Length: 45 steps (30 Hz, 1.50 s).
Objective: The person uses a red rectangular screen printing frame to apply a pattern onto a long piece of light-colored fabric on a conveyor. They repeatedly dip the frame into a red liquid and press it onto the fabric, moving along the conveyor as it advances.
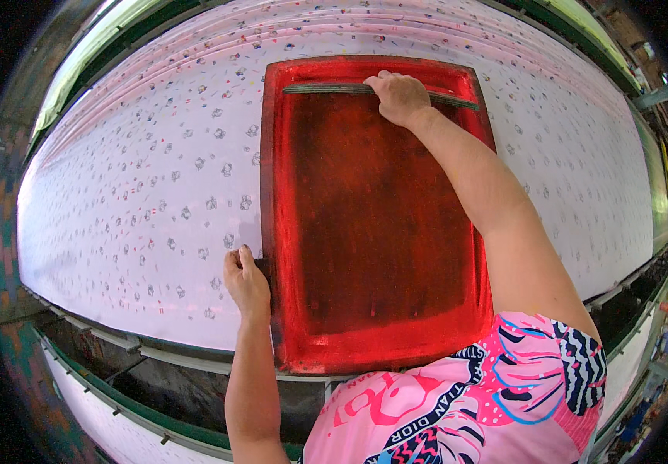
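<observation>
A large screen-printing frame (268, 193) lies on white printed fabric, its mesh dark red in the middle and wet bright red around the margins. Across its far end runs a long thin squeegee (330, 89). My right hand (402, 98) is closed over the squeegee near its middle, with the arm stretched over the right part of the screen. Beside the frame's left edge, my left hand (247, 288) has its fingers curled together, close to a small dark tab (264, 267). Whatever may be inside those fingers is hidden.
White fabric (148, 193) with small printed figures covers the long table on both sides, with pink-tinted folds (195, 46) at the far end. A rail (187, 359) runs along the near table edge, with a dark gap beyond it. Another pale fabric-covered surface (110, 417) lies lower left.
</observation>
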Available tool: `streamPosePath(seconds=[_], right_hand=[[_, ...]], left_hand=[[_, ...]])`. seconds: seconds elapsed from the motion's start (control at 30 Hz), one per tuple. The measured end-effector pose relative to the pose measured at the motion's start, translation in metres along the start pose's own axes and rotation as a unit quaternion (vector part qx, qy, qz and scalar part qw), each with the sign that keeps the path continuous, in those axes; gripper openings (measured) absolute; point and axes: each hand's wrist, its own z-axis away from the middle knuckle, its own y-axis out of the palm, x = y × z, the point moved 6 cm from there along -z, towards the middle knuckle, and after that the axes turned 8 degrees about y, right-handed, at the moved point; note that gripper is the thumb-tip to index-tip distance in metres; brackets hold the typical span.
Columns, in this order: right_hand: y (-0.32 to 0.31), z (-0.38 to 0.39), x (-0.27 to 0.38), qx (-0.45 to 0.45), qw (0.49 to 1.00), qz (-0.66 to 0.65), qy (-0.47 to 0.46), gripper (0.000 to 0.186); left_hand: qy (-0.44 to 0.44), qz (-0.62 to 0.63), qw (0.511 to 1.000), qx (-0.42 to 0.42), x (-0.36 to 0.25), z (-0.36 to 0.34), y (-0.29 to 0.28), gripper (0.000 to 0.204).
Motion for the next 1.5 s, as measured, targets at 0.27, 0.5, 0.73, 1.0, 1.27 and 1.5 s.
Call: streamPosePath(seconds=[0.27, 0.5, 0.73, 1.0, 1.27, 1.5], right_hand=[[-0.011, -0.036, -0.017, -0.017, 0.999, -0.032, 0.004, 0.055], [0.005, -0.038, -0.039, -0.034, 0.999, -0.023, -0.005, 0.052], [-0.004, -0.057, -0.04, 0.05, 0.998, 0.012, -0.03, 0.042], [-0.004, 0.0, -0.018, 0.131, 0.989, -0.031, -0.057, 0.042], [-0.067, 0.161, 0.046, 0.205, 0.978, -0.018, -0.047, 0.025], [-0.084, 0.285, 0.092, 0.223, 0.974, -0.026, -0.018, 0.038]], left_hand=[[-0.028, 0.012, 0.999, -0.02, 0.001, 0.003, -0.001, 0.039], [-0.016, -0.014, 1.0, -0.004, -0.002, 0.001, -0.001, 0.04], [-0.008, -0.028, 1.0, -0.01, 0.003, -0.002, -0.002, 0.042], [0.014, 0.017, 1.0, -0.015, -0.003, -0.014, 0.012, 0.046], [0.055, 0.04, 0.997, 0.03, -0.005, -0.006, -0.002, 0.048], [0.057, 0.108, 0.992, 0.025, 0.012, -0.011, 0.007, 0.05]])
